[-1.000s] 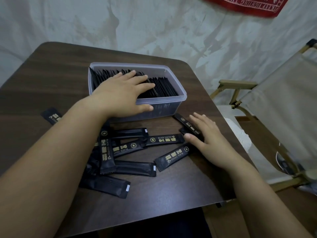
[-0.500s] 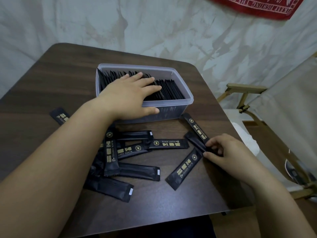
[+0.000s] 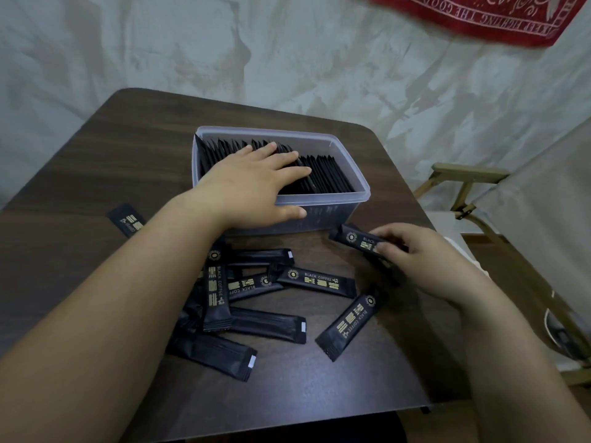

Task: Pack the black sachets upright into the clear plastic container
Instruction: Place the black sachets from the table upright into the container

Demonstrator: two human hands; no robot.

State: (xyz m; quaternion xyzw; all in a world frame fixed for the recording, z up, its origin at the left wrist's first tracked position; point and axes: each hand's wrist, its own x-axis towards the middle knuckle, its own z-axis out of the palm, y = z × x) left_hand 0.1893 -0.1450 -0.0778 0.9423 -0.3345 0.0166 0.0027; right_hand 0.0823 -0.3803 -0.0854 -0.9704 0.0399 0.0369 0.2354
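1. Progress: the clear plastic container (image 3: 319, 145) stands on the far half of the counter (image 3: 96, 174). It is mostly filled with one dense row of packed sachets (image 3: 326, 174) set on edge, leaning slightly. A narrow gap shows at the right end wall.
2. Left hand (image 3: 252, 183): released and flat. The straight fingers rest on top of the packed row, and the thumb lies along the outside of the near wall.
3. Right hand (image 3: 415, 257): pinches one held sachet (image 3: 355, 239) just beside the container's near right corner. The sachet is not yet over the rim.
4. Remaining: at least eight loose sachets (image 3: 256, 298) lie flat and overlapping in front of the container. One stray sachet (image 3: 126, 219) lies apart at the left.
5. Judgement: the task is well past halfway.
6. Obstructions: the left forearm crosses the loose pile, and the left hand covers part of the row.
7. Surroundings: a folding chair (image 3: 463, 177) stands to the right, well apart. A red cloth (image 3: 479, 17) hangs on the draped wall.
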